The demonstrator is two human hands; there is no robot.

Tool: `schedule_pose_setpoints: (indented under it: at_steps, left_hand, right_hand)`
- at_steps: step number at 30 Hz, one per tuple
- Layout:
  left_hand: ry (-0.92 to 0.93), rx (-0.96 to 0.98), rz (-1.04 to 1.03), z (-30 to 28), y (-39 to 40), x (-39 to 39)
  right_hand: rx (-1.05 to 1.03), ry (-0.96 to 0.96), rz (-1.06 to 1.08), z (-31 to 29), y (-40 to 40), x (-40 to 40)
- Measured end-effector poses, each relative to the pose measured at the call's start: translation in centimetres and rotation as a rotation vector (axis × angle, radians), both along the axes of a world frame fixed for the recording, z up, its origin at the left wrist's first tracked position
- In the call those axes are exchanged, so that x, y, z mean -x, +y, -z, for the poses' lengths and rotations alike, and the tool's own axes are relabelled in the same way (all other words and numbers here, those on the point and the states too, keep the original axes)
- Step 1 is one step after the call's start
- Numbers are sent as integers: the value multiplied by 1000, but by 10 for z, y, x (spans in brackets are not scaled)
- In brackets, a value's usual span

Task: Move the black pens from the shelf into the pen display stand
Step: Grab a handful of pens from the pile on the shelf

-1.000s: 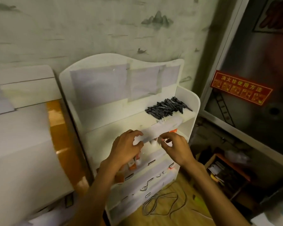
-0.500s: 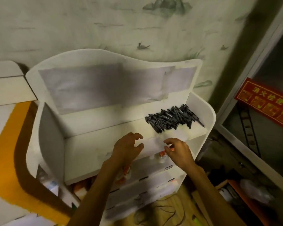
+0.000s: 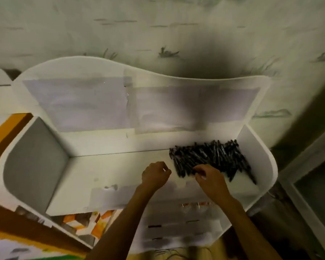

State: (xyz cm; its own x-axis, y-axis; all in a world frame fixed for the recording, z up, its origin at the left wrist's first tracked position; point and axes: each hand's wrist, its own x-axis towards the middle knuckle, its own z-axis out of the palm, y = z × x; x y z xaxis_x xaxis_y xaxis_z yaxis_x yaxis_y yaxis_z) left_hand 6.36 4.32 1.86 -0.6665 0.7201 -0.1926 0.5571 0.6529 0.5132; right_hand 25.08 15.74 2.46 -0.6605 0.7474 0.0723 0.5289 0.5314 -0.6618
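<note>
Nearest, the left hand (image 3: pixel 155 175) is seen loosely curled, holding nothing visible, just short of the heap. The right hand (image 3: pixel 208 177) is set at the heap's near edge, fingers narrowed; whether a pen is pinched cannot be told. The black pens (image 3: pixel 210 158) lie heaped on the shelf (image 3: pixel 109 173), at 12 o'clock from the right hand, long axes mostly running near-to-far. The right hand is judged nearer.

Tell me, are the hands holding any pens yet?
Cannot tell for the right hand: its fingertips touch the black pens pile's near edge. The left hand holds nothing.
</note>
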Motion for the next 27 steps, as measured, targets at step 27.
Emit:
schedule_pose_setpoints:
  at_steps: [27]
  left_hand:
    - [174, 242, -334, 33, 75, 6]
  right_hand:
    - [-90, 70, -200, 10, 81, 14]
